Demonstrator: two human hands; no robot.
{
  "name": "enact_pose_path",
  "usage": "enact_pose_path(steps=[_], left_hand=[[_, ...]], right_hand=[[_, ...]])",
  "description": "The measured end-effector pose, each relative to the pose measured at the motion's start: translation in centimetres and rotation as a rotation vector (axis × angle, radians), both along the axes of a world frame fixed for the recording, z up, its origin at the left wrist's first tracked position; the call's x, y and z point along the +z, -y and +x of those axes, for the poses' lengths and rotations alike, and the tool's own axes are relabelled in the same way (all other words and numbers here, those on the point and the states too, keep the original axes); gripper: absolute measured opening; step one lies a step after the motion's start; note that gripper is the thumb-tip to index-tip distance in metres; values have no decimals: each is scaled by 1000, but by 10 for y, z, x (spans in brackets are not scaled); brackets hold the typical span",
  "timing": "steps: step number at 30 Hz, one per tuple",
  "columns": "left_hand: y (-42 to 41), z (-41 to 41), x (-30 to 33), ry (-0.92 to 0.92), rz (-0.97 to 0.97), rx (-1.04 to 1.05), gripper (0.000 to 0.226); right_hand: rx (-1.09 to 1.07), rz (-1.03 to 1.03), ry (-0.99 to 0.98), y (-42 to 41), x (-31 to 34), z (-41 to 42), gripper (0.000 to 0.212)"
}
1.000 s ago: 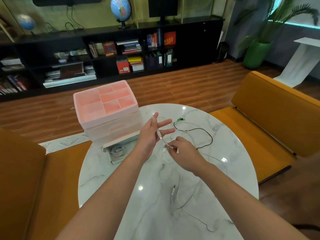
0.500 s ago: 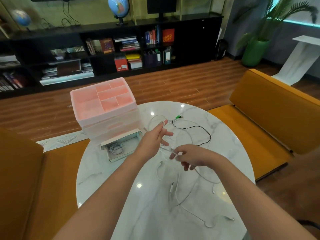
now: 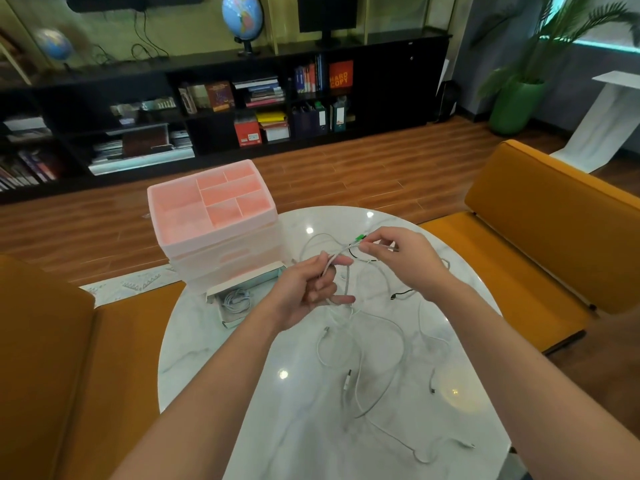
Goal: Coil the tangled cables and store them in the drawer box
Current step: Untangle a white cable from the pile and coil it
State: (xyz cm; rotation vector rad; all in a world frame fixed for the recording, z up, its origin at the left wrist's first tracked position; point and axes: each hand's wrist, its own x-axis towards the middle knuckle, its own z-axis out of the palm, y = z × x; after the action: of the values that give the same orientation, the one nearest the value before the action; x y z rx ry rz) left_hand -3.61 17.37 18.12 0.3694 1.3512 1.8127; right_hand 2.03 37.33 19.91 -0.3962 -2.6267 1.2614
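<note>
A white cable is held above the round marble desk by both hands, apparently so that a loop can be formed in the air, clear of the tangle beneath. The left hand is curled round it, the strand being pinched near the thumb and dropping past the lower fingers, which suggests that this hand is used as the form on which the coil is wound. The right hand is closed in a pinch on the same cable further along, raised and slightly beyond the left, so that the stretch between the two is kept taut and can be led round. Just beside the right fingertips a green plug belonging to a black cable is seen; whether it is touched cannot be told. The remaining white cables are left sprawled in loose overlapping loops on the desk near the person, still to be separated. The pink-topped drawer box is stood at the far left edge of the desk, with its lowest drawer pulled out toward the hands and one coiled cable already laid inside, presumably so that each finished coil can be dropped in without reaching far. The task is judged to be at an early stage.
</note>
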Motion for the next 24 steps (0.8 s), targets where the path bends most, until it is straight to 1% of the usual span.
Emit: enact_pose_path(steps=[3,5,8,11,14,16,19,21,24], left_hand=[[-3,5,6,87,84,30,41],[-6,7,11,103,123,36,42],[-10,11,14,111,159,40,41],[-11,12,12,193,190,55,36],[-8,13,7,267,188,12,31],[-6,14,3,267,151,-10,29],[-7,13,0,269,159,15,33],[-8,12,-1,258,181,43,35],[-9,9,2,263,263,106,30]], right_hand=[[-61,-7,-7,6,-9,1,26],[-70,-37,-10,11,-15,2,29],[-76,-79,-36,20,-20,6,26],[-109,-78,-27,24,-24,7,23],[-176,-74,-36,18,-27,5,23],[-191,-69,-23,13,-27,4,23],[-195,-67,-15,11,-28,2,25],[-203,-84,-32,12,-30,2,24],[-198,-103,-24,17,-34,3,23]])
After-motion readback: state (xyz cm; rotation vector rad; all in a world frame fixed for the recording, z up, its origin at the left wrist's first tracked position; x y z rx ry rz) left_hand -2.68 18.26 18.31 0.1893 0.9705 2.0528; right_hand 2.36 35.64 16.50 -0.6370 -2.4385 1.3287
